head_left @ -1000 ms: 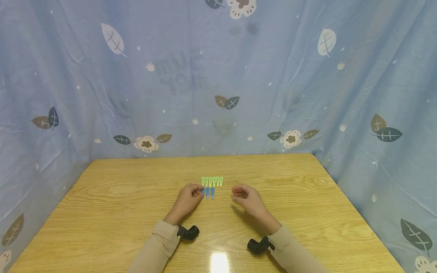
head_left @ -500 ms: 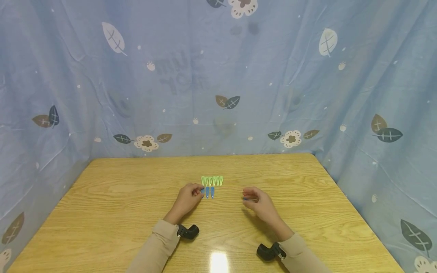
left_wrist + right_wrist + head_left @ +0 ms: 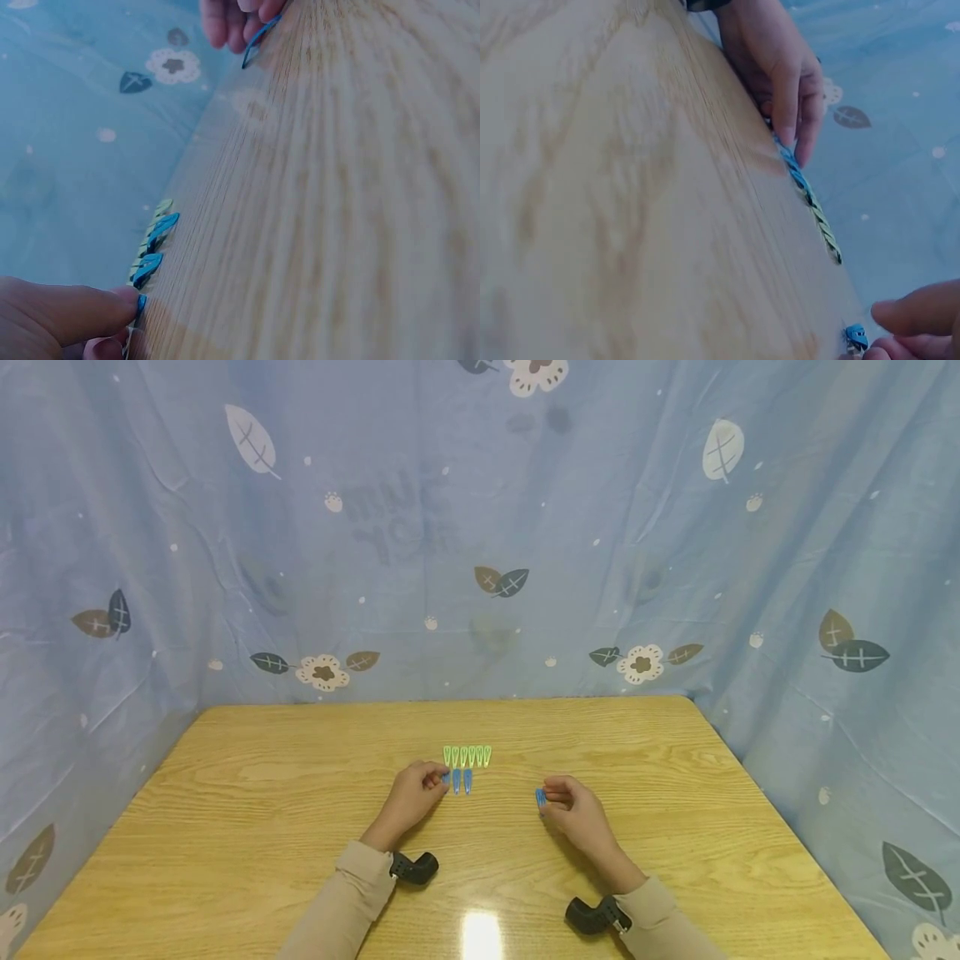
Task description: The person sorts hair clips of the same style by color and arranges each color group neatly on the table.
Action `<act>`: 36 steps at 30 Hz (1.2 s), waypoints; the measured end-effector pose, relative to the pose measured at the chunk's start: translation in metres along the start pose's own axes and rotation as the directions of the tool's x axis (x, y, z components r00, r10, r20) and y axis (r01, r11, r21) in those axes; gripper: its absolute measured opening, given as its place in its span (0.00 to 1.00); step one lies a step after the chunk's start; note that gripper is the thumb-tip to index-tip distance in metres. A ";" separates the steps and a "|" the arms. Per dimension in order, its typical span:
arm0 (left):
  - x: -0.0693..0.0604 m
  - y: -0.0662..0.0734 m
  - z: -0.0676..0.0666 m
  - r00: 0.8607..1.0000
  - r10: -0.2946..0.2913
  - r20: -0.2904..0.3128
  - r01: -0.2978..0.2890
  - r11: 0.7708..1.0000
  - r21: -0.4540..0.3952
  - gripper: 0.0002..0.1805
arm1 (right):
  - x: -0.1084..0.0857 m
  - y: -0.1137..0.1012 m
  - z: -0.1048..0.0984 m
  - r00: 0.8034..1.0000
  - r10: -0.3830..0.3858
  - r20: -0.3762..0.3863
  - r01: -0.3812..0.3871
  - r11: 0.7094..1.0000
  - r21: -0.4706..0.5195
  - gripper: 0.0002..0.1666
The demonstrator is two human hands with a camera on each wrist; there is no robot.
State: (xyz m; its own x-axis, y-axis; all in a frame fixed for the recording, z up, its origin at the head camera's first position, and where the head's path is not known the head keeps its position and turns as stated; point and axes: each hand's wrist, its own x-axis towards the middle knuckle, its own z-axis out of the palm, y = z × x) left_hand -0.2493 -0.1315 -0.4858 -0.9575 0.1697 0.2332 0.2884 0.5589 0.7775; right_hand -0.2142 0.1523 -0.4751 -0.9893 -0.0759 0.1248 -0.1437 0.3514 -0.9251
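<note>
Several light green snap hair clips [image 3: 467, 756] lie in a row on the table. Two blue hair clips [image 3: 462, 782] lie just in front of them, side by side. At the left end of the blue row, my left hand [image 3: 412, 795] pinches another blue hair clip [image 3: 141, 303] with thumb and fingers, low at the tabletop. Farther right, my right hand [image 3: 581, 814] has curled fingers at a blue hair clip [image 3: 541, 800]. The left wrist view shows that clip slanting from the fingers toward the table; the fingers partly hide it, so whether it is one clip is unclear.
The wooden table [image 3: 300, 777] reaches back to a blue patterned curtain [image 3: 420, 527], which also hangs at both sides. A black camera mount sits on each wrist, the left mount [image 3: 414, 868] and the right mount [image 3: 592, 916]. Light glares off the table's front.
My right hand has moved right, away from the rows, and a blue hair clip now shows at its fingertips. My left hand stays in place at the left end of the blue row.
</note>
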 end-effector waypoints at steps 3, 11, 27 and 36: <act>0.000 0.000 0.000 1.000 0.007 0.001 -0.007 1.000 0.005 0.11 | 0.000 0.001 0.002 1.000 -0.018 -0.013 0.018 0.999 -0.046 0.21; 0.000 0.000 -0.001 1.000 0.009 0.003 -0.009 1.000 0.012 0.12 | 0.004 -0.002 0.006 0.999 -0.018 -0.026 0.014 0.985 -0.170 0.18; 0.000 -0.001 0.001 1.000 0.002 -0.003 -0.002 1.000 0.003 0.11 | 0.009 -0.015 0.004 0.998 0.051 0.034 -0.041 0.967 -0.250 0.18; 0.000 0.000 0.000 1.000 0.007 -0.004 -0.007 1.000 0.008 0.11 | 0.012 -0.013 0.003 0.998 0.057 0.041 -0.046 0.972 -0.229 0.16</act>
State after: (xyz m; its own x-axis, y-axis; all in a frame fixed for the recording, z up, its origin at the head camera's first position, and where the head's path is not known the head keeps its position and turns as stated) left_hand -0.2492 -0.1316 -0.4860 -0.9555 0.1702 0.2411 0.2950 0.5642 0.7711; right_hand -0.2239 0.1434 -0.4625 -0.9940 -0.0939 0.0569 -0.0999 0.5593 -0.8229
